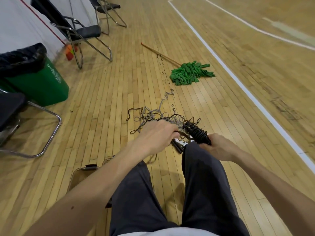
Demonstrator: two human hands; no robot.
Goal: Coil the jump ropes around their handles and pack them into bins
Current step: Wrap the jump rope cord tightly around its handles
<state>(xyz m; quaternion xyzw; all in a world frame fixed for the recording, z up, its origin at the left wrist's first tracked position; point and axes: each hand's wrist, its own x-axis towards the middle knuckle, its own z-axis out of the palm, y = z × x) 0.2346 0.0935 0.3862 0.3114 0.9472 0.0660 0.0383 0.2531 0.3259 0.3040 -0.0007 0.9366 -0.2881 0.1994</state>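
Step in hand: coiling, mid-wrap by the look of it. Right hand (219, 147) is clenched round the near end of the handle bundle (196, 133), w/ black rope wound in turns along most of its length. Left hand (156, 135) has fingers curled round the loose rope (180, 133) just beside the bundle; the rest trails into the tangle (153, 116) on the floor (102, 116) beyond the knees. Bundle is held in the air over the right knee. Its long axis runs near-right to far-left, free tip pointing away toward the tangle. Next move prob needs the left hand to carry the strand round the bundle again, keeping tension w/o dragging other ropes along. Packing not yet begun: clear bin (81, 174) sits lower left, contents can't be made out
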